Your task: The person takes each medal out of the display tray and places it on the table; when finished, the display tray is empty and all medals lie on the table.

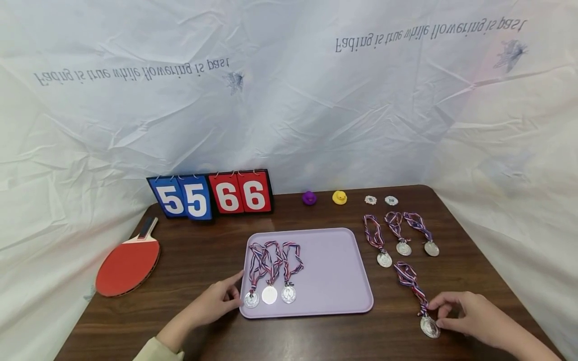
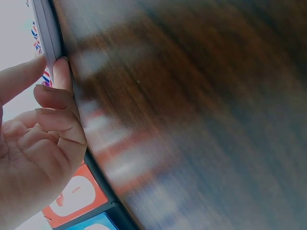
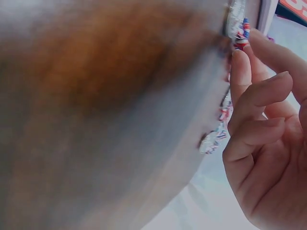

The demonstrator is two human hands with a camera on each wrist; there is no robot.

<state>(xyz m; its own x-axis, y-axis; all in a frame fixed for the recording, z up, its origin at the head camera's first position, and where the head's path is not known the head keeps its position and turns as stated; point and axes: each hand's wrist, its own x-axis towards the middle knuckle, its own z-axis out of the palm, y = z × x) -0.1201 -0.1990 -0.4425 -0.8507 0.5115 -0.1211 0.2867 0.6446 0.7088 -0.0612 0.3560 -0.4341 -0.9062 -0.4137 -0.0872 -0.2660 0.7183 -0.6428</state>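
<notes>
At the left rim of a lilac tray, my left hand pinches the edge between thumb and index finger. The other fingers curl beside it in the left wrist view. Three silver medals with red, white and blue striped ribbons lie side by side in the tray's left half. Right of the tray, my right hand has thumb and index finger at another silver medal, pinching it where disc and ribbon meet. Its ribbon stretches away up the table. In the right wrist view the medal appears by the fingertips.
Three more medals lie behind the right hand. A red table tennis bat is at the left. Along the back are a flip scoreboard, a purple duck, a yellow duck and two white chips.
</notes>
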